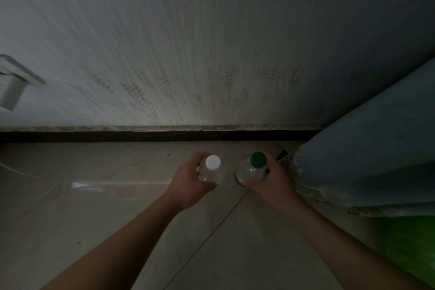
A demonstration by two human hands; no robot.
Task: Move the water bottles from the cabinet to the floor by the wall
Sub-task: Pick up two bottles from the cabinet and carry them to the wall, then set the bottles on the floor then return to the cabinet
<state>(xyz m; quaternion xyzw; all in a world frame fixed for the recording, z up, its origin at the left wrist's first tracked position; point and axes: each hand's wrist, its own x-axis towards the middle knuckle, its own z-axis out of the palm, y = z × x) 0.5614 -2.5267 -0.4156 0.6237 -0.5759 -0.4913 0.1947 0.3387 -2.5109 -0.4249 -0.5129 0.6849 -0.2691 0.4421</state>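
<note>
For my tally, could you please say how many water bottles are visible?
2: clear plastic white-capped bottle in the left hand, clear plastic green-capped bottle in the right hand.

The single head-worn camera looks steeply down and forward, close over the tiled floor (94,219), facing the wall (211,42) at 12 o'clock.

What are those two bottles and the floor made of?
The white-capped bottle and green-capped bottle look like clear, glossy plastic: you see through their walls. The floor looks like glazed tile: it mirrors light and shows a joint line.
</note>
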